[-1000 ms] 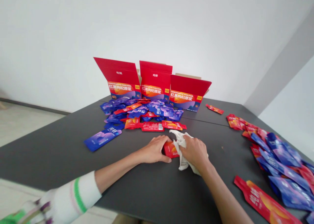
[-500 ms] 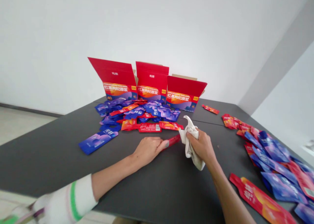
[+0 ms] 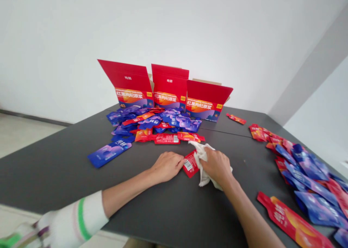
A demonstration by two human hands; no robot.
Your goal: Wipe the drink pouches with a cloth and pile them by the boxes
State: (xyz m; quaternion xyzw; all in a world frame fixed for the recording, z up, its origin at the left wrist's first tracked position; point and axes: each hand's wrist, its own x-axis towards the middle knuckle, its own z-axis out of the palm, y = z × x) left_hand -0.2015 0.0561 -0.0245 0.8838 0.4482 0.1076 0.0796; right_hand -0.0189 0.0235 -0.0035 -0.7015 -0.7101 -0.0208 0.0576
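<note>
My left hand (image 3: 168, 166) pinches the left edge of a red sachet (image 3: 191, 164), which lies on the dark table with its barcode side up. On the sachet's right part presses a crumpled white cloth (image 3: 201, 154), gripped in my right hand (image 3: 217, 165). The cloth hides that end of the sachet. Just beyond my hands, a heap of blue and red sachets (image 3: 152, 123) spreads in front of the boxes. A single blue sachet (image 3: 109, 153) lies flat to the left of the heap.
Three red boxes with raised lids, a left one (image 3: 133, 95), a middle one (image 3: 169, 95) and a right one (image 3: 204, 104), stand at the back. Along the right edge lies another sachet pile (image 3: 307, 172), with a large red sachet (image 3: 295, 219) nearer and a small one (image 3: 236, 118) farther back.
The red sachet, tilted in my left hand before, now lies flatter with its barcode showing. My right hand has brought the cloth down and left onto it.
</note>
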